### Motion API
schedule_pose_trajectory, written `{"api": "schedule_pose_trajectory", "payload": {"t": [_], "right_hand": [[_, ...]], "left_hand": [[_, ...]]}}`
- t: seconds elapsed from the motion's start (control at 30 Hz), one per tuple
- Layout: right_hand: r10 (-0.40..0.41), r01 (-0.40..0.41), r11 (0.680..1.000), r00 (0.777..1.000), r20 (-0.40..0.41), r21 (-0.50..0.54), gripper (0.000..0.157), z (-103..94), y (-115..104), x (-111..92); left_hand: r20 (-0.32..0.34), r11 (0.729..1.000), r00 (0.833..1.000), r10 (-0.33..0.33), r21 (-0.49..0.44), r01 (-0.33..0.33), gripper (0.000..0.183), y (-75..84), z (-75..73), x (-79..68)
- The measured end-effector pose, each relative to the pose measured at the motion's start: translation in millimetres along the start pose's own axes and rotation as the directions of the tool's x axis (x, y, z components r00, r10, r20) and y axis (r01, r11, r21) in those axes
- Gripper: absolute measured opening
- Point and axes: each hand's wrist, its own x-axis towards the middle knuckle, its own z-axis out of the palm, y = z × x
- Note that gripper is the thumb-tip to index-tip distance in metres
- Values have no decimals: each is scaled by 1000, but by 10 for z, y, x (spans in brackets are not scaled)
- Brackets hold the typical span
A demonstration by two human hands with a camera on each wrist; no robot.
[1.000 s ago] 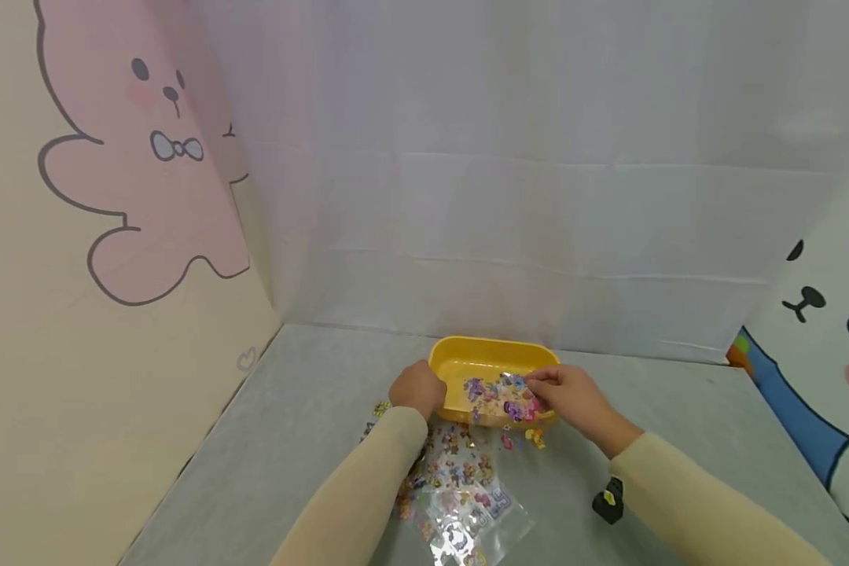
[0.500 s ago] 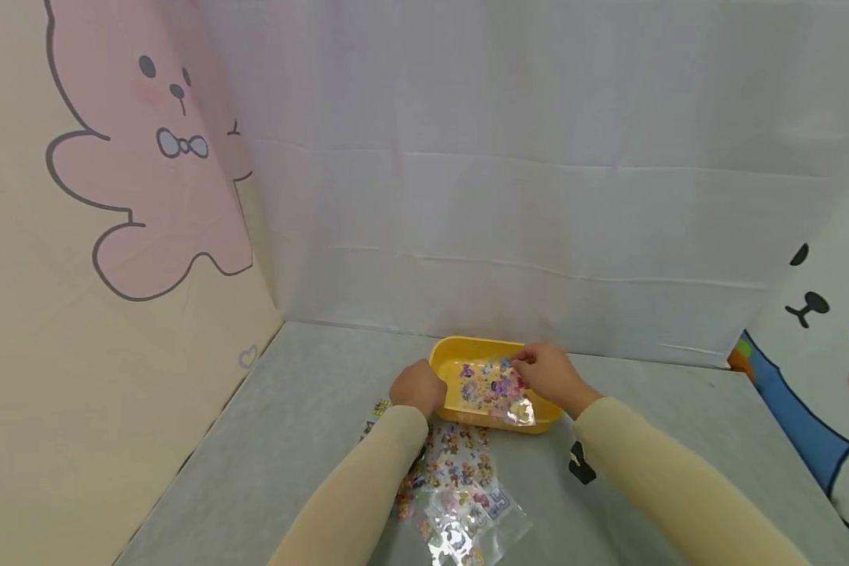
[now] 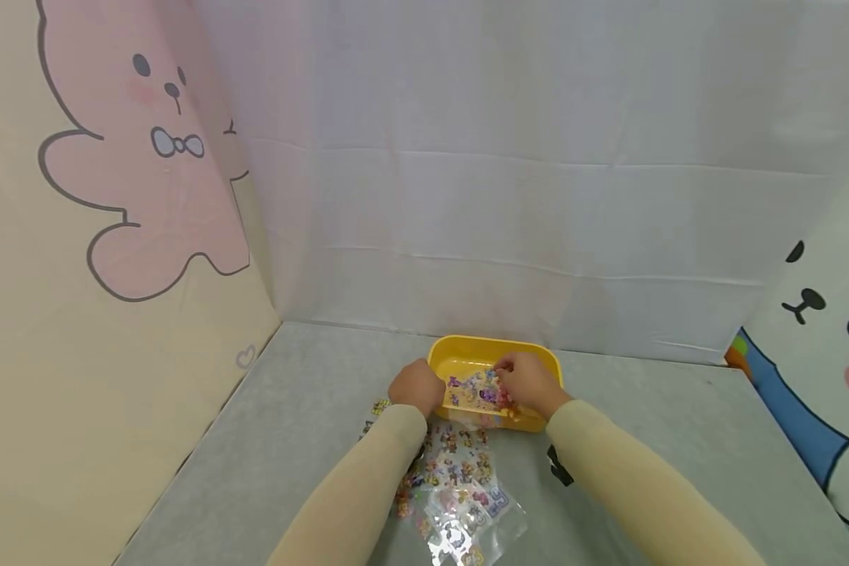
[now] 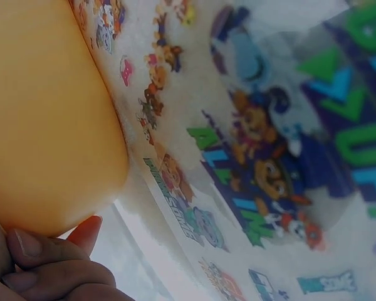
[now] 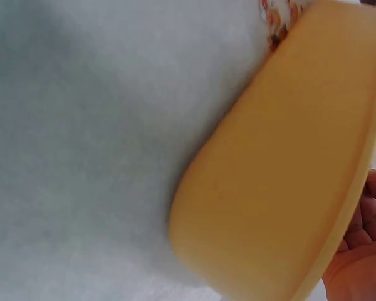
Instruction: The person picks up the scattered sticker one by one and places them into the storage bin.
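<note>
A shallow yellow plastic tray stands on the grey cloth near the back wall. At its left end my left hand grips the wall, its fingers curled there in the left wrist view. Inside the tray lies a clear sheet of small colourful cartoon stickers, and my right hand pinches its right side. The right wrist view has the tray wall in front, with part of the right hand behind the rim and the sheet's edge hidden.
In front of the tray, more sticker sheets lie partly under the left forearm. Glossy clear packaging overlaps their near end. A white cloth wall rises close behind the tray, and a cream wall with a pink bear stands at left.
My right hand has moved left and down into the tray, bringing the sticker sheet from above the rim to inside it. The left hand stays at the tray's left end.
</note>
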Motion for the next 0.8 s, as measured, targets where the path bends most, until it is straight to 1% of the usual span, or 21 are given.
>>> {"api": "schedule_pose_trajectory", "payload": {"t": [0.17,0.37,0.57,0.67,0.8], "right_hand": [[18,-19,1000,999,-27,-18,21,-53,29,46],[30,-28,999,998,-62,42,23,-79,34,63],[71,-66,995,994,-79,71,24,-19,25,83],[74,-70,996,993,-88,49,23,21,6,79],[45,-49,998,995,-90,-44,20,46,-3,66]], "left_hand": [[4,1000,1000,-5,-9,5,26,-3,-31,-23],[-3,1000,1000,-7,-2,7,28,-10,-45,-29],[-3,1000,1000,-14,13,14,29,-27,-34,-5],[-2,1000,1000,-17,14,18,29,-42,-10,29],[2,1000,1000,-27,6,27,29,-44,7,44]]}}
